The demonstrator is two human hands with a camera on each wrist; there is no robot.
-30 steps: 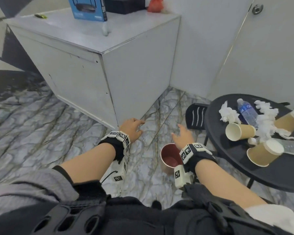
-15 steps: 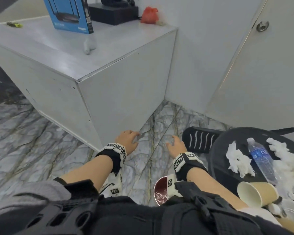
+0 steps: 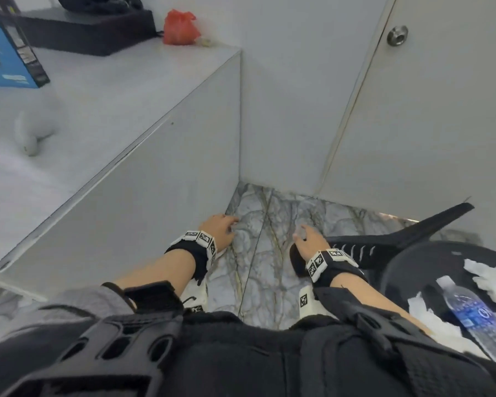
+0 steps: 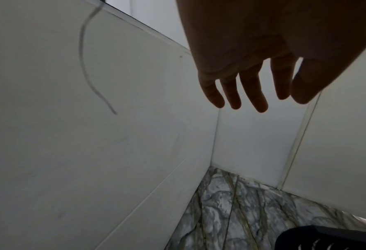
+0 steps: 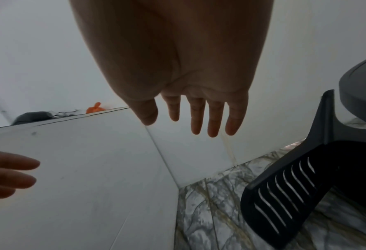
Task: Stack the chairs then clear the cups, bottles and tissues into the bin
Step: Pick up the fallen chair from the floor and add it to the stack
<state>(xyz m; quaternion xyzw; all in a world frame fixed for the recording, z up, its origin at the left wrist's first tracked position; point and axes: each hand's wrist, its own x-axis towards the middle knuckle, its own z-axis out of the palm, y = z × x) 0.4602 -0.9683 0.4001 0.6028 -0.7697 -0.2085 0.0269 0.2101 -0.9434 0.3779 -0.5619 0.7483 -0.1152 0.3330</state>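
A black slatted chair (image 3: 384,247) (image 5: 302,182) stands tucked against the round black table (image 3: 407,267) at the right. On the table lie a clear water bottle (image 3: 470,313) with a blue label and crumpled white tissues (image 3: 490,279). My left hand (image 3: 219,229) (image 4: 248,81) hangs over the marble floor beside the cabinet, fingers straight and spread, holding nothing. My right hand (image 3: 308,239) (image 5: 190,111) is just left of the chair's back, fingers straight, also empty. No cups or bin show in these views.
A large white cabinet (image 3: 132,179) fills the left, carrying a blue box (image 3: 6,53), a black case (image 3: 92,30) and a red bag (image 3: 181,27). A white wall and a door with a round metal knob (image 3: 397,35) close the corner ahead. Marble floor (image 3: 269,253) lies between.
My view has swung up and toward the corner. The red bin and the paper cups have dropped out of sight. Both hands have moved forward toward the chair, still empty.
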